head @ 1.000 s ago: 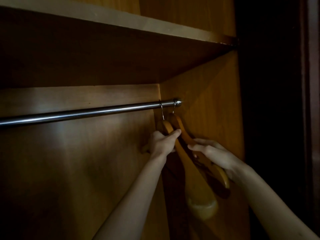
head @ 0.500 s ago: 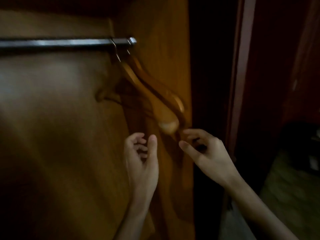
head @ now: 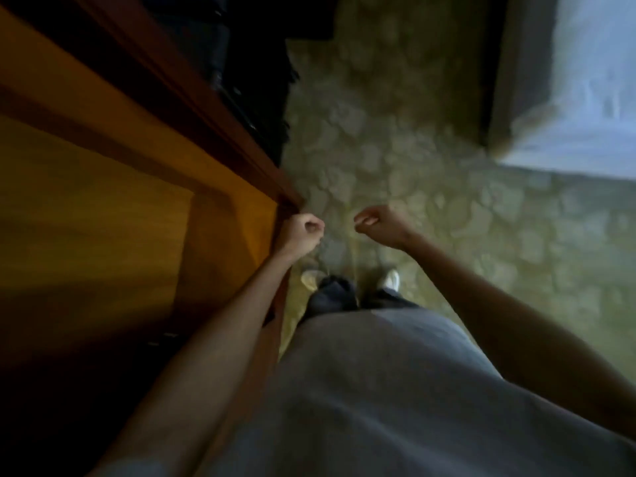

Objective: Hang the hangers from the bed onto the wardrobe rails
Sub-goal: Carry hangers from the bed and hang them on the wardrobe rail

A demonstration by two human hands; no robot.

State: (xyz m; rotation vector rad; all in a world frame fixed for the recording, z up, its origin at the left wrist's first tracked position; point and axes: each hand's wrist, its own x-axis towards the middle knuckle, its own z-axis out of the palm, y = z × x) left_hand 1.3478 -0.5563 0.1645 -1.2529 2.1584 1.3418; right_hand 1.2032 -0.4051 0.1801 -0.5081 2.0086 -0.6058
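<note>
Camera points almost straight down. I see both hands empty: left hand curled into a loose fist beside the wardrobe front edge, right hand half-curled over the floor, fingers bent inward around nothing. No hanger in either.

Hangers and rail are out of frame, so I cannot place them; only the wardrobe's orange inner panel and dark frame show at left. A pale blue-white surface at the upper right, likely the bed, is cut off by the frame edge, and nothing on it can be read.

Risks, as I judge them:
- Left hand sits very near the wardrobe's corner; a turn toward the bed could knock the knuckles on it.
- Light is dim and the frame smeared; footing on the patterned floor is hard to read near the shoes.
- A dark mass beyond the wardrobe is unidentifiable; possible snag or trip.
</note>
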